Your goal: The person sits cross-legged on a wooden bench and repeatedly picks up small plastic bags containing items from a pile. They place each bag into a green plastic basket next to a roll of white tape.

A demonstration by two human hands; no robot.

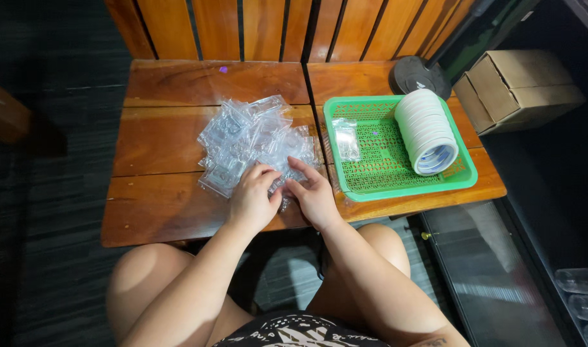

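Note:
A heap of small clear plastic bags (252,138) with small metal parts inside lies on the wooden table (159,212). My left hand (252,196) and my right hand (314,193) meet at the heap's near edge, fingers pinching one small clear bag (280,187) between them. To the right stands a green plastic tray (377,186) holding one clear bag (346,140) and a leaning stack of white tape rolls (427,132).
A black round disc (417,76) sits behind the tray. Cardboard boxes (518,87) stand to the right of the table. A wooden slat backrest (294,29) rises behind. My bare knees are under the table's near edge.

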